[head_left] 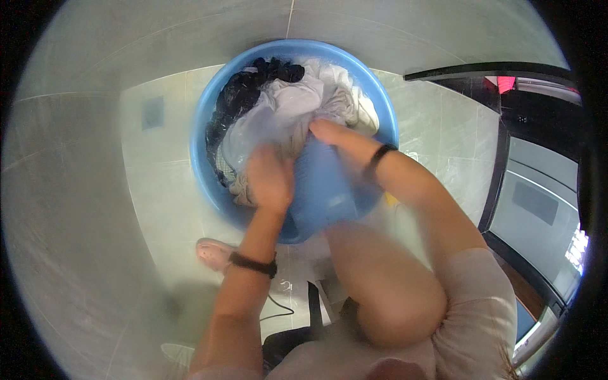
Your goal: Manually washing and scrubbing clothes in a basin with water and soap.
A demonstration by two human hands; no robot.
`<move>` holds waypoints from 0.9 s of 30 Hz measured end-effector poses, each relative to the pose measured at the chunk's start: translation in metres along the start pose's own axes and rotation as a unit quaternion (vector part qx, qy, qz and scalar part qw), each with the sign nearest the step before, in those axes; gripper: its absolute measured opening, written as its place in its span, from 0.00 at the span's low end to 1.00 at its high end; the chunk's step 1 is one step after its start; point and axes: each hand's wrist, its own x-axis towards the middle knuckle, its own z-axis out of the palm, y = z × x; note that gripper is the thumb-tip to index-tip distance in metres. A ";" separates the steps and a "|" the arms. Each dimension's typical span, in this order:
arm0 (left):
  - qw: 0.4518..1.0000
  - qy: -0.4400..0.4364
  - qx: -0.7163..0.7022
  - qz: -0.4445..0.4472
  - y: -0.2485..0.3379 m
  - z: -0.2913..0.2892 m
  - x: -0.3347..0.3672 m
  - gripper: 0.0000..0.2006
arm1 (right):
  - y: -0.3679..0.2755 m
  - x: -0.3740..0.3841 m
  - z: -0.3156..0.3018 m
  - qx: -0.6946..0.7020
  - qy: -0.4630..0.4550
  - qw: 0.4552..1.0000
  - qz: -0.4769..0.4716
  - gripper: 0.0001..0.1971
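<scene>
A large round blue tub holds a wet heap of laundry. White clothes lie in its middle and far right, black clothes along its far left. A blue ridged washboard slopes inside the near part of the tub. My right hand, with a black band at the wrist, is closed on a greyish-beige cloth at the washboard's upper end. At the washboard's left side, my left hand is against the wet cloth; motion smears its fingers, so their grip is unclear.
Grey tiled walls rise at the left and far side. A square drain cover is set in the floor left of the tub. My bent knee is close to the tub's near edge. A dark-framed door stands at right.
</scene>
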 end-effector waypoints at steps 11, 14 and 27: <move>0.983 -0.181 0.014 -0.023 -0.065 0.036 0.072 0.26 | -0.053 -0.023 -0.031 -0.129 0.054 0.990 -0.028 0.18; 0.988 -0.065 -0.128 0.061 -0.073 0.039 0.052 0.24 | -0.013 -0.063 -0.040 -0.042 0.046 0.997 -0.043 0.20; 0.810 -0.187 -0.542 -0.123 -0.064 -0.033 0.049 0.25 | -0.174 -0.195 -0.088 0.174 -0.004 0.876 -0.451 0.14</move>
